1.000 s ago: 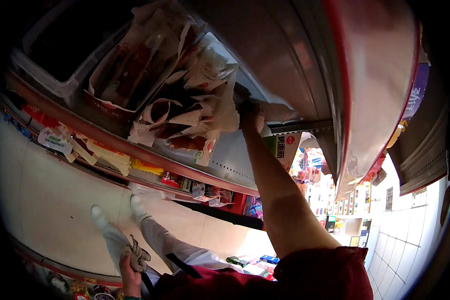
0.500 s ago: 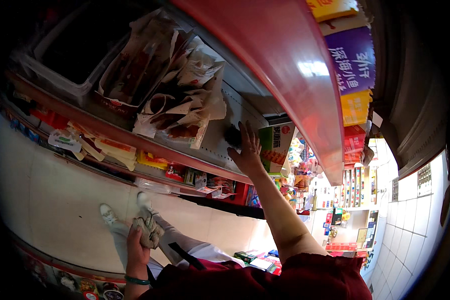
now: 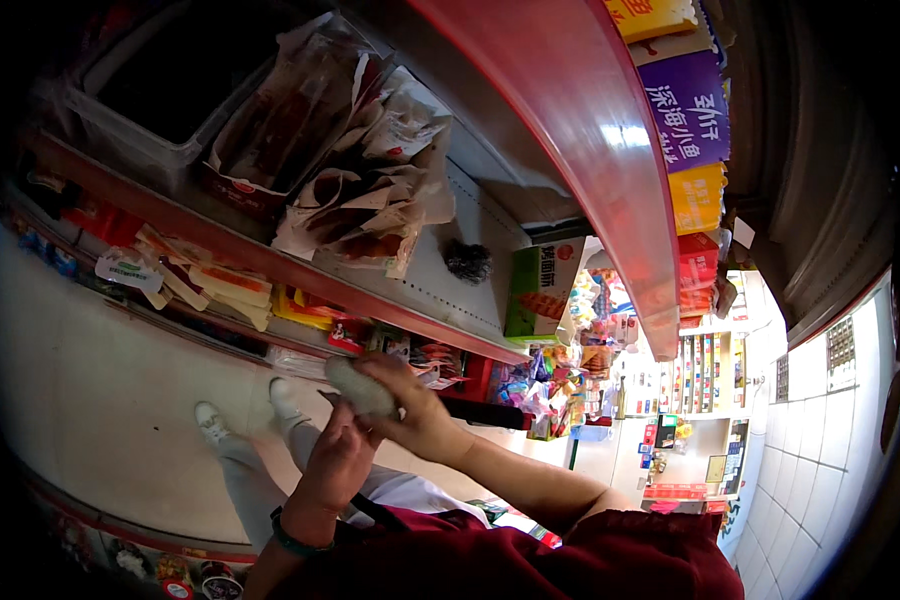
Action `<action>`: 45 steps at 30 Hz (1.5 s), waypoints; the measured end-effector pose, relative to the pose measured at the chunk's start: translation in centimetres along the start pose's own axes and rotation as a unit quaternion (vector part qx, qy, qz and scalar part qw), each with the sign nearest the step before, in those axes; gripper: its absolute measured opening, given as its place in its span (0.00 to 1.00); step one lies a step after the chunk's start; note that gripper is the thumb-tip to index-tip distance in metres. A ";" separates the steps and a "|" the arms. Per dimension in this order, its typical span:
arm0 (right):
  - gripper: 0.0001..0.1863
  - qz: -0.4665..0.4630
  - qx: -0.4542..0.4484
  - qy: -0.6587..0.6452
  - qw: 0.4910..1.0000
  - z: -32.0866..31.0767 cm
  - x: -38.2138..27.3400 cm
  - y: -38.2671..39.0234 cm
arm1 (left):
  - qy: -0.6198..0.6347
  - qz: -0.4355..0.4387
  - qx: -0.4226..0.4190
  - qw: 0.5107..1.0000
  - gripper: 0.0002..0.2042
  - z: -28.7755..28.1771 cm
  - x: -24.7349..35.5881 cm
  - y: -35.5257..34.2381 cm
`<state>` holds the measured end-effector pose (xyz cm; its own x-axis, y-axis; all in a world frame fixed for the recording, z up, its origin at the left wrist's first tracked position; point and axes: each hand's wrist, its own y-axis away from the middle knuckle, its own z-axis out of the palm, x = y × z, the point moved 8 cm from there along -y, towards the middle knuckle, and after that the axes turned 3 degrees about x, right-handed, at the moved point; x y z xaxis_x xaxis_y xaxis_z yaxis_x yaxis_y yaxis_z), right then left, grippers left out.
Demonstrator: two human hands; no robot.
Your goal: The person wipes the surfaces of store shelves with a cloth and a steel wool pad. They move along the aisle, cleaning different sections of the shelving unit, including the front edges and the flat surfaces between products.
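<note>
A crumpled greyish cloth [image 3: 358, 388] is gripped between my two hands, in front of the shelf's lower edge. My left hand [image 3: 338, 460], with a dark green bangle at the wrist, closes on it from below. From the right, my right hand [image 3: 410, 402] wraps round it; some of its fingers are hidden. On the grey perforated shelf [image 3: 440, 300] lies a dark wiry scouring pad [image 3: 467, 261], apart from both hands. Beside the pad are opened paper packs of snacks [image 3: 360, 210] and a green and white box [image 3: 542, 290].
A clear plastic tub [image 3: 140, 140] stands at the shelf's far left. A red shelf edge [image 3: 580, 130] overhangs, with purple and yellow boxes [image 3: 685, 105] beyond it. Lower shelves hold packaged goods [image 3: 210, 280]. My white shoes [image 3: 210, 422] stand on the pale floor [image 3: 100, 370].
My right hand has left the shelf by the scouring pad and come down to the cloth. My left hand has risen rightward with the cloth, and both hands now meet on it.
</note>
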<state>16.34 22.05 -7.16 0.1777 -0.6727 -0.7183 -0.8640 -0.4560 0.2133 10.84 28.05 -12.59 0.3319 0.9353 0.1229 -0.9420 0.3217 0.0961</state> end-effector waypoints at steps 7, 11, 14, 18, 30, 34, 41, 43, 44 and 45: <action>0.19 0.061 0.342 -0.207 0.914 -15.2 4.5 -2.2 | -0.129 -0.051 -0.100 0.985 0.44 3.5 0.0 -0.1; 0.20 -0.099 0.281 -0.434 0.850 -23.9 6.4 -11.0 | -0.139 -0.080 0.033 0.987 0.40 -2.7 -1.3 2.2; 0.20 -0.118 0.372 -0.335 0.858 -29.0 5.5 -15.1 | -0.125 -0.098 0.106 0.982 0.40 -7.5 -2.6 5.0; 0.20 -0.090 0.469 -0.115 0.871 -31.4 6.7 -21.2 | -0.088 -0.105 0.224 0.965 0.36 -14.5 -4.4 9.1; 0.20 -0.040 0.429 0.227 0.873 -26.5 3.5 -28.3 | -0.045 -0.087 0.286 0.953 0.24 -17.7 -5.3 11.8; 0.20 -0.031 0.423 0.260 0.867 -27.3 2.7 -29.0 | -0.032 -0.091 0.280 0.955 0.21 -17.8 -5.1 11.5; 0.20 0.015 0.484 0.238 0.842 -34.7 4.1 -26.9 | 0.002 -0.110 0.291 0.950 0.17 -18.3 -5.4 11.3; 0.20 0.031 0.502 0.225 0.834 -36.4 5.0 -25.3 | 0.009 -0.106 0.288 0.952 0.16 -18.5 -5.5 11.2; 0.20 0.040 0.509 0.221 0.831 -36.8 5.6 -24.6 | 0.012 -0.104 0.289 0.951 0.16 -18.7 -5.6 11.3; 0.20 0.045 0.517 0.217 0.827 -37.3 6.0 -23.9 | 0.015 -0.103 0.289 0.952 0.16 -18.7 -5.6 11.3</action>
<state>55.60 7.18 8.13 0.0494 -0.9247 -0.3774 -0.7842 0.1981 -0.5881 -2.61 29.21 -30.71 0.4969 0.8677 0.0148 -0.6687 0.3719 0.6438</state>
